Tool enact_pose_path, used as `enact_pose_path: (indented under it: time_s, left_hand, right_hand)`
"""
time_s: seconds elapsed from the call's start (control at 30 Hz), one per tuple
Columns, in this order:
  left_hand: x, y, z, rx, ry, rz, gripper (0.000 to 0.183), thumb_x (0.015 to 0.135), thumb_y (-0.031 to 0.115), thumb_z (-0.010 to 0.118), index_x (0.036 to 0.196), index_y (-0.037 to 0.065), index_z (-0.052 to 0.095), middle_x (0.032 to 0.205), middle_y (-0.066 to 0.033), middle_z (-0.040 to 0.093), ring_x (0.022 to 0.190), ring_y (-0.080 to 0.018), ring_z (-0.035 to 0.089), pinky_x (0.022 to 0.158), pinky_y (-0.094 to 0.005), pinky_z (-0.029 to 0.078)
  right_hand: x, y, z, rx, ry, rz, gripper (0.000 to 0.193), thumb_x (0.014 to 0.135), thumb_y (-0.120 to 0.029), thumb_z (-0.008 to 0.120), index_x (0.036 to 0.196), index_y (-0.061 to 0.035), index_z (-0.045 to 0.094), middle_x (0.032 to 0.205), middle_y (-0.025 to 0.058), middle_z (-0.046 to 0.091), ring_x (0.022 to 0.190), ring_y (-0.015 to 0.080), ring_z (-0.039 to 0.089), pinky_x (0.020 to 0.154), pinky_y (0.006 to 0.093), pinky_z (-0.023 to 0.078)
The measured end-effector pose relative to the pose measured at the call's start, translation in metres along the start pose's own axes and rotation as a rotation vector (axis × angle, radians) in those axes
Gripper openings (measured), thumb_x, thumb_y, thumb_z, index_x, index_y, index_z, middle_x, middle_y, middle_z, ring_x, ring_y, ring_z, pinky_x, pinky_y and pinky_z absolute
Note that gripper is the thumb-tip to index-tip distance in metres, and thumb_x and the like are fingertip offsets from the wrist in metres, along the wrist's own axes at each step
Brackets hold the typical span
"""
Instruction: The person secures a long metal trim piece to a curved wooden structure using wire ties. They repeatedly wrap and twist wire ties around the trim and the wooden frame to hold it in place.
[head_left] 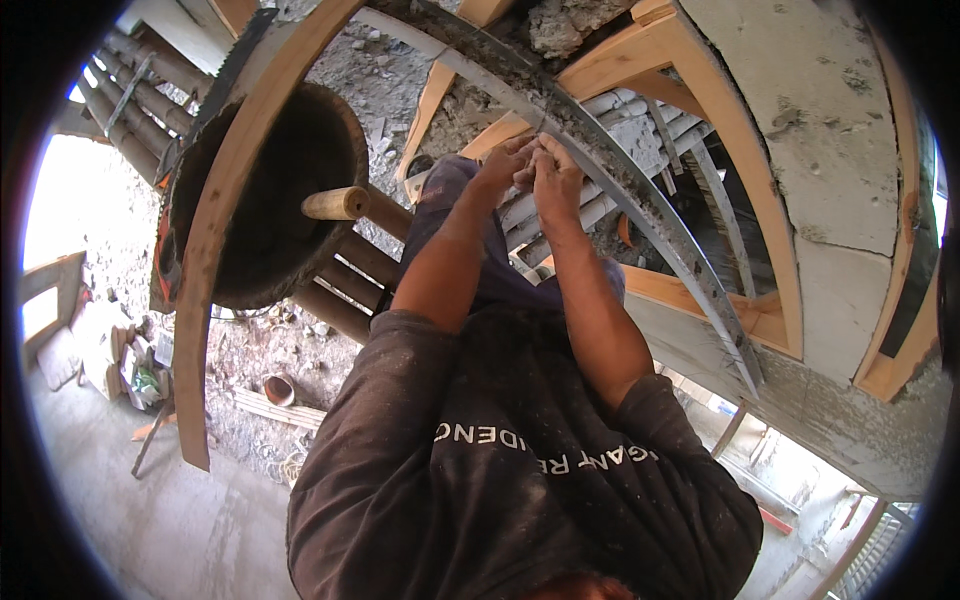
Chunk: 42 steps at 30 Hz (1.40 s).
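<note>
My left hand (505, 165) and my right hand (556, 180) are raised together, fingertips touching, both pinched on what looks like a thin string (541, 122). They work right beside a long grey metal bar (640, 215) crusted with mortar, which runs diagonally across pale wooden frames (745, 160). What exactly sits between the fingers is too small to make out. My forearms reach up from a dark, dusty shirt (520, 470).
A black round tub (270, 200) with a wooden handle (335, 203) rests on scaffold poles (345, 285) at the left. A long plank (210, 260) leans beside it. Plastered wall (830, 130) at the right. Far below lie rubble, a small pot (278, 388) and a concrete floor (180, 520).
</note>
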<state>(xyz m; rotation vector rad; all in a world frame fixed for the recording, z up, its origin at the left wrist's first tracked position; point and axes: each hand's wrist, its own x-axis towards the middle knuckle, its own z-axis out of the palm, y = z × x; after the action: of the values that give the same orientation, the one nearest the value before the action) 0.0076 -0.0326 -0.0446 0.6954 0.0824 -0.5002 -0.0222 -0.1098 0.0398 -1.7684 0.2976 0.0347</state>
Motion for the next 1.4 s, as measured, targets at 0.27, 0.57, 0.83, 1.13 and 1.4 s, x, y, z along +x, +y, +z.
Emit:
enact_pose_path:
  time_s: [0.27,0.57,0.83,1.13,1.4]
  left_hand:
    - [0.004,0.019,0.0,0.617,0.373,0.323,0.024,0.085,0.024,0.058,0.094,0.003,0.065,0.071,-0.0003,0.059,0.063,-0.0096,0.052,0.057,-0.0274,0.044]
    - [-0.03,0.038,0.022,1.191,0.475,0.599,0.023,0.083,0.02,0.054,0.093,0.001,0.062,0.082,-0.0181,0.062,0.076,-0.0333,0.06,0.067,-0.038,0.047]
    - [-0.041,0.014,0.039,1.365,0.417,0.659,0.02,0.084,0.018,0.052,0.095,0.004,0.061,0.088,-0.0165,0.062,0.078,-0.032,0.06,0.07,-0.0395,0.048]
    - [-0.033,0.043,0.011,1.295,0.153,0.442,0.032,0.088,0.024,0.046,0.107,0.0,0.055,0.097,-0.0143,0.061,0.09,-0.0268,0.058,0.077,-0.0349,0.045]
    - [-0.015,0.018,0.001,0.282,0.187,-0.065,0.032,0.09,0.026,0.049,0.109,0.001,0.054,0.086,-0.0035,0.057,0.078,-0.0117,0.053,0.068,-0.0254,0.043]
  right_hand:
    - [0.008,0.002,-0.033,-0.744,-0.017,-0.544,0.03,0.081,-0.013,0.049,0.107,-0.0021,0.059,0.096,0.0207,0.061,0.086,0.0351,0.06,0.077,0.0396,0.047]
    - [0.004,0.02,-0.028,-1.184,-0.065,-0.416,0.04,0.08,-0.013,0.05,0.119,-0.0121,0.052,0.085,0.0158,0.058,0.074,0.0336,0.059,0.063,0.0449,0.048]
    - [0.029,0.074,-0.016,-0.806,-0.117,-0.578,0.022,0.075,-0.014,0.057,0.096,-0.0074,0.058,0.088,0.0162,0.057,0.078,0.0348,0.058,0.067,0.0438,0.047]
    - [0.021,0.038,-0.03,-0.333,-0.015,-0.3,0.023,0.08,-0.013,0.056,0.098,0.0011,0.06,0.082,0.0148,0.062,0.075,0.023,0.059,0.069,0.0315,0.046]
    - [-0.008,0.019,-0.007,0.089,-0.09,0.09,0.031,0.087,-0.023,0.051,0.099,0.0055,0.059,0.067,0.0049,0.059,0.057,0.0119,0.052,0.053,0.0279,0.04]
